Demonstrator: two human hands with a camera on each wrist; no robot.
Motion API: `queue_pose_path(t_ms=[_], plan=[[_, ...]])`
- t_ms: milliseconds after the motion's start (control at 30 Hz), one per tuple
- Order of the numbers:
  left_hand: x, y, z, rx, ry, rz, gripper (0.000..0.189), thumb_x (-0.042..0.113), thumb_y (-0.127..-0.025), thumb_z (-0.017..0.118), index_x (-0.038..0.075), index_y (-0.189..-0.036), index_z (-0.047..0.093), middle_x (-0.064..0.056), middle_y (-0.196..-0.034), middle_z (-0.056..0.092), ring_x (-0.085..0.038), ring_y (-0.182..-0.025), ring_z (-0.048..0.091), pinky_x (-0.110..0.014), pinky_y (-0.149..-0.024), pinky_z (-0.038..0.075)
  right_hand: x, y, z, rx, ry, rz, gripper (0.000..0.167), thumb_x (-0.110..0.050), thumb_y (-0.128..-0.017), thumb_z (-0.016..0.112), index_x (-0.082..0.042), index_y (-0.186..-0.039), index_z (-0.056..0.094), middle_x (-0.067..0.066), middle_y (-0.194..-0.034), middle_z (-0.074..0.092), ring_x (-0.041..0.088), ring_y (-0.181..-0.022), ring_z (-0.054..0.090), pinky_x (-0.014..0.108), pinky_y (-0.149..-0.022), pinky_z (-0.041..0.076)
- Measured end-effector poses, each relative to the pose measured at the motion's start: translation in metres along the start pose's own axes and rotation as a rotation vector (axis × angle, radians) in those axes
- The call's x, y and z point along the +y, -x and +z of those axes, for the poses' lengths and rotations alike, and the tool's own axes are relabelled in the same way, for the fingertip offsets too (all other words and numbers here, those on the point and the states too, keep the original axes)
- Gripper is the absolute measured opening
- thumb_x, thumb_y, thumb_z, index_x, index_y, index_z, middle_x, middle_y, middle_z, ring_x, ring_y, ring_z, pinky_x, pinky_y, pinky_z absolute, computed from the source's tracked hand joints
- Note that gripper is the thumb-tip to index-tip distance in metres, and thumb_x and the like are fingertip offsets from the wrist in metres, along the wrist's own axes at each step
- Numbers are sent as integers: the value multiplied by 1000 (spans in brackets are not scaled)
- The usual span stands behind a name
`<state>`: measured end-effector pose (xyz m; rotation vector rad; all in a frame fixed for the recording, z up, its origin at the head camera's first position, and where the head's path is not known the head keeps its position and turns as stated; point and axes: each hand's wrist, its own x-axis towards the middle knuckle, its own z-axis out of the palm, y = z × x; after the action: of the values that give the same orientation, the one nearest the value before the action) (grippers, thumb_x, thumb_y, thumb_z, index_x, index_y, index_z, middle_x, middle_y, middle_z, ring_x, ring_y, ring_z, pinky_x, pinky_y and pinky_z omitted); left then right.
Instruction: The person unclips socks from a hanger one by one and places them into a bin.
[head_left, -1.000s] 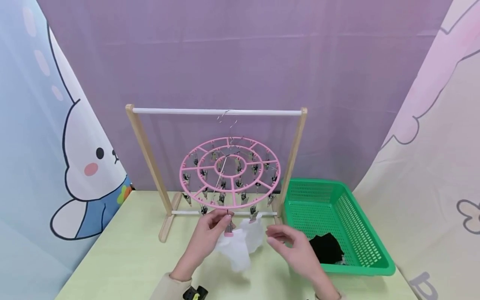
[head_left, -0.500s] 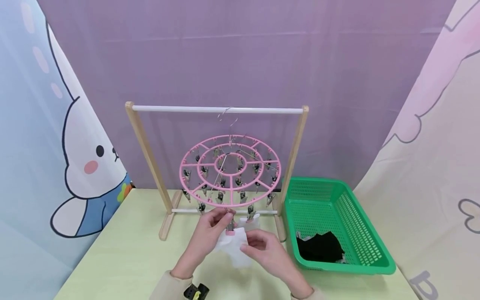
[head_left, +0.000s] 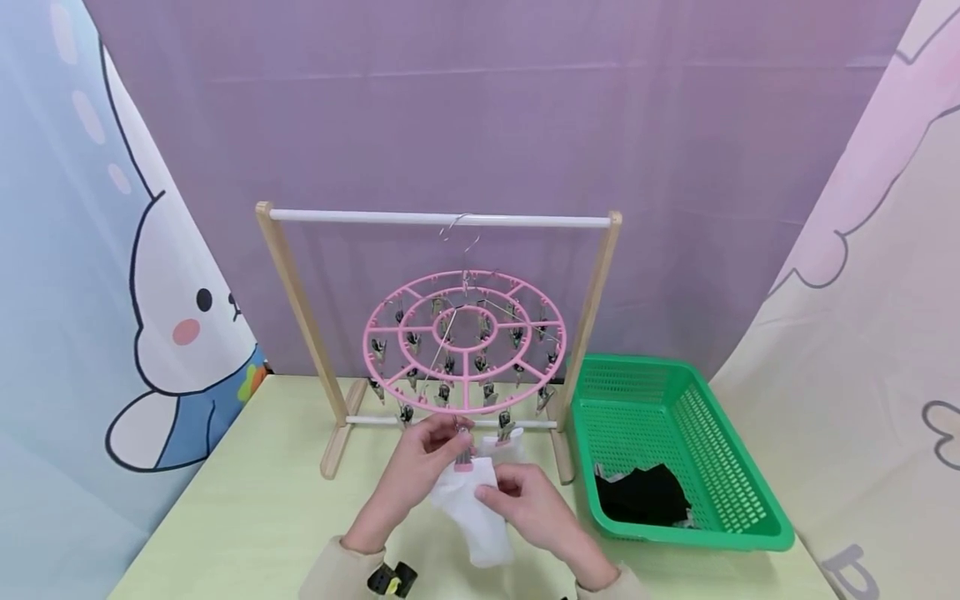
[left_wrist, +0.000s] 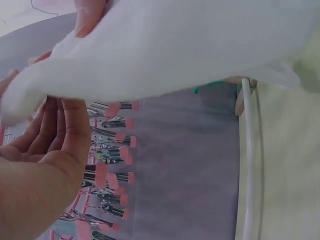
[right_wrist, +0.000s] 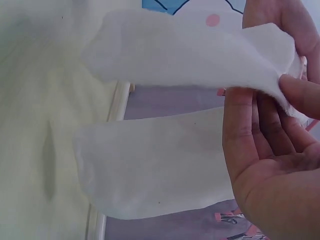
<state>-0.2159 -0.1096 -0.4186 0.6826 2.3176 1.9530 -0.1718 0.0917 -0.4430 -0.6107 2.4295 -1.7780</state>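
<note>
In the head view my left hand [head_left: 416, 462] pinches a metal clip [head_left: 463, 461] with pink tips at the front of the pink round hanger [head_left: 467, 408]. A white sock [head_left: 476, 512] hangs at those tips. My right hand [head_left: 536, 507] pinches the sock's upper right edge between thumb and fingers. Behind it, a second white sock [right_wrist: 155, 165] hangs from a neighbouring clip, and the right wrist view shows it below the first. Cloth covers much of the left wrist view, where the clip under my left fingers is hidden.
The hanger hooks onto a white rail [head_left: 360, 217] with wooden posts [head_left: 588, 317]. Several unused clips [left_wrist: 112, 155] dangle from its rings. To the right stands a green basket [head_left: 738, 467] with black cloth [head_left: 643, 495] inside. A purple curtain [head_left: 480, 125] backs the table.
My right hand has moved left from beside the basket and now pinches the sock. The left hand keeps its place at the clip. The sock's lower end has swung slightly right.
</note>
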Motion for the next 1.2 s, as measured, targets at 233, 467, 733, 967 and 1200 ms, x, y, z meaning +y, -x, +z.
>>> queue_pose_path(t_ms=[233,467,733,967,1200], plan=[[3,-1,-2,-33,-38,-27,23,22,-97,71,3,-108,72,-9,-95,74,-18,-82,69,-24,-68,54,0,2,-4,-32,4,-25,15,-15,-98,68,-1,-96,74,4,-83,71,4,-68,58,21,-62,49],[5,-4,3,13,23,-53,21,18,-93,75,2,-105,71,-9,-91,72,-18,-81,67,-26,-72,54,1,3,-8,-37,31,4,15,-16,-99,67,-4,-94,74,2,-82,70,5,-67,57,21,-62,48],[5,-2,7,96,111,-52,20,15,-94,75,-2,-101,68,-13,-88,71,-19,-79,66,-27,-74,54,1,5,-5,-60,9,-6,15,-16,-99,67,-5,-91,73,-5,-72,60,2,-62,49,19,-59,43],[3,-1,-1,151,100,-27,20,12,-93,75,0,-109,71,-11,-90,72,-18,-81,69,-27,-76,56,0,16,-11,-101,28,-15,36,-20,-99,67,-6,-71,50,-8,-61,38,2,-54,35,19,-54,33],[-1,3,-10,212,104,-101,25,18,-93,76,1,-110,69,-10,-92,72,-20,-83,69,-27,-73,55,-7,30,-36,-89,56,11,31,-25,-99,67,-8,-76,57,-7,-66,48,2,-59,42,20,-56,40]])
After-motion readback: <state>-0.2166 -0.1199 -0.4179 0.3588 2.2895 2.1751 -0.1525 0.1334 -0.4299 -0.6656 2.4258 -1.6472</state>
